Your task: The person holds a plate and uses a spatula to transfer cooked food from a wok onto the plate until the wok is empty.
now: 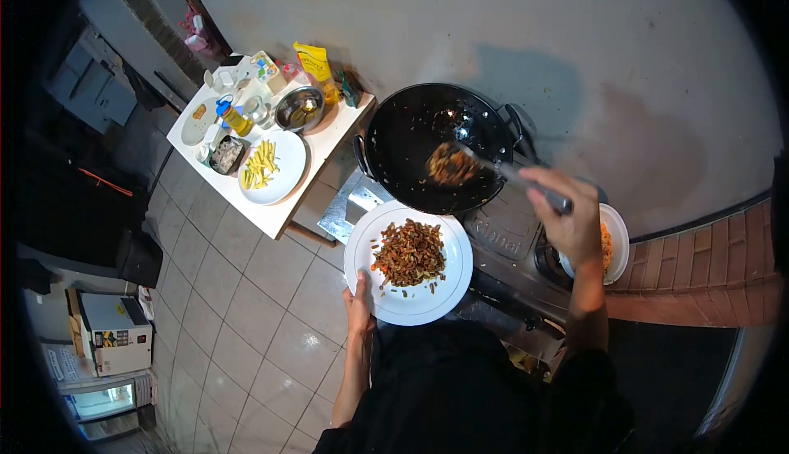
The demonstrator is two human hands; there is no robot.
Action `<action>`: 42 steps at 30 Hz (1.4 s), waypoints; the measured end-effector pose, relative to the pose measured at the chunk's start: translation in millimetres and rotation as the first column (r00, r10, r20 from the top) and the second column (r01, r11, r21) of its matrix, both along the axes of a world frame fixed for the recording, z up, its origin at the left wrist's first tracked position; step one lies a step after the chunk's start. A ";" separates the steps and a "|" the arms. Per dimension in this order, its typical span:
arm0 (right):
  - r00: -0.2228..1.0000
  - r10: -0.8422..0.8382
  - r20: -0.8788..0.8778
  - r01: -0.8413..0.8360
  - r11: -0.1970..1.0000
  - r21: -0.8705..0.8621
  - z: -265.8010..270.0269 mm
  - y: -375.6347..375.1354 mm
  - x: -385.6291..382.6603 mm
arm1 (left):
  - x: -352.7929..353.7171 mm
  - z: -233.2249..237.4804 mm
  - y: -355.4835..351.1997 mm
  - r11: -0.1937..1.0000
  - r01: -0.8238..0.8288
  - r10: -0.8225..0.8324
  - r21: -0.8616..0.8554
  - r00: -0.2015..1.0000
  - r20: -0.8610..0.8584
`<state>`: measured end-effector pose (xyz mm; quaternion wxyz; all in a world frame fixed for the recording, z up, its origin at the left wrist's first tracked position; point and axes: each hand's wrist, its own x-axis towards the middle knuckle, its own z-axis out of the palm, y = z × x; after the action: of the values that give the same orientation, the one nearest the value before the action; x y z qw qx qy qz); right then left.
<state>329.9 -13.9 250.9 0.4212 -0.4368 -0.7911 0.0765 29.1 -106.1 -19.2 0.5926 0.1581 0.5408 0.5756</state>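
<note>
My left hand (359, 306) grips the lower left rim of a white plate (454, 248), thumb on top. A heap of browned, chopped stir-fried food (409, 255) with orange bits lies on the plate. My right hand (573, 207) is closed around the grey handle of a spatula (522, 181), slightly blurred. The spatula's head reaches into a black wok (403, 138) and is covered by a clump of the same food (450, 164). Small scraps cling to the wok's inner wall. The plate is held close in front of the wok's near rim.
A white table (279, 217) at the left bears a plate of pale yellow strips (261, 165), a steel bowl (300, 109), bottles and a yellow packet (312, 61). Beneath the wok is a metal stove (501, 236). A white bowl of orange food (610, 244) stands beyond my right wrist.
</note>
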 end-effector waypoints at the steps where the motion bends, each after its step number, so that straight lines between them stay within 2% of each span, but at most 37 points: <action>1: 1.000 -0.003 0.000 0.003 1.000 0.001 -0.8 8.8 3.3 | -1.2 -0.7 -0.5 1.000 0.016 -0.016 -0.005 1.000 -0.015; 4: 0.999 -0.019 -0.040 0.018 0.999 -0.029 -13.1 41.4 10.8 | -0.4 3.1 -0.8 1.000 0.025 -0.025 -0.004 1.000 0.005; 6: 1.000 -0.025 -0.001 0.025 0.969 -0.247 -23.4 60.2 12.1 | -0.5 2.7 -1.5 1.000 0.027 -0.027 -0.007 1.000 0.000; 7: 1.000 -0.012 0.009 0.014 0.955 -0.296 -26.1 66.8 8.0 | -0.4 2.5 -1.9 0.999 0.030 -0.030 -0.011 1.000 -0.005; 8: 1.000 -0.006 0.008 0.008 0.956 -0.293 -35.9 73.7 9.1 | 0.8 3.0 -2.4 1.000 0.024 -0.024 -0.008 1.000 -0.007; 10: 0.961 0.144 0.237 -0.085 0.967 -0.242 -54.1 88.9 10.4 | 3.7 4.5 -2.0 0.999 -0.030 0.030 0.010 1.000 0.003; 11: 0.945 0.165 0.282 -0.075 0.950 -0.304 -56.7 89.4 7.7 | 2.9 2.4 -3.0 1.000 -0.030 0.030 -0.003 0.999 0.019; 14: 0.903 0.249 0.349 -0.141 0.941 -0.307 -54.6 85.2 -1.8 | 2.5 -4.7 -4.0 0.999 -0.046 0.046 -0.014 0.999 0.008; 16: 0.892 0.268 0.365 -0.161 0.941 -0.297 -55.7 84.2 -5.3 | 3.2 5.1 -3.6 0.999 -0.031 0.031 -0.012 0.999 -0.032; 18: 0.862 0.317 0.396 -0.231 0.940 -0.250 -53.5 80.1 -6.8 | 7.4 23.4 -3.8 0.996 -0.017 0.013 -0.087 0.999 -0.050; 20: 0.859 0.311 0.407 -0.226 0.943 -0.242 -46.3 74.0 -8.6 | 5.9 8.5 -4.6 0.999 0.009 -0.011 -0.048 1.000 -0.029; 22: 0.821 0.337 0.461 -0.223 0.932 -0.284 -41.4 68.8 -9.0 | 8.5 6.0 -3.5 0.998 -0.009 0.003 -0.069 0.997 -0.083; 26: 0.836 0.369 0.405 -0.280 0.923 -0.264 -29.3 51.2 -19.2 | 14.0 -1.6 -2.8 1.000 0.022 -0.022 -0.008 0.999 -0.031; 28: 0.848 0.347 0.401 -0.300 0.938 -0.176 -24.5 42.1 -24.8 | 17.2 3.0 -4.1 0.997 0.051 -0.053 -0.056 0.998 -0.024; 29: 0.854 0.350 0.385 -0.312 0.937 -0.161 -21.9 37.6 -26.8 | 19.5 -2.6 -3.9 0.999 0.047 -0.047 -0.024 0.999 0.017; 32: 0.874 0.332 0.356 -0.327 0.942 -0.075 -19.7 23.3 -30.6 | 26.0 -5.2 -4.9 0.999 0.038 -0.038 -0.003 0.999 0.001; 34: 0.904 0.351 0.245 -0.372 0.927 0.042 -12.8 11.9 -33.7 | 29.7 -5.6 -3.6 1.000 0.012 -0.012 0.013 1.000 0.003; 35: 0.909 0.347 0.232 -0.370 0.927 0.065 -11.8 6.6 -34.5 | 27.7 -9.7 -5.3 0.998 0.056 -0.057 -0.012 0.998 -0.040; 39: 0.906 0.402 0.131 -0.405 0.914 -0.003 -5.8 -13.8 -29.6 | 26.5 -13.6 -10.2 0.991 0.109 -0.117 -0.083 0.988 -0.098; 42: 0.910 0.398 0.120 -0.402 0.916 0.007 -8.1 -24.8 -28.0 | 34.1 -6.1 -12.4 0.998 0.062 -0.062 0.007 0.997 -0.052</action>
<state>301.9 -38.8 242.8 0.3569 -0.2627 -0.8879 0.1232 63.1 -118.5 -25.3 0.5952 0.1924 0.5483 0.5550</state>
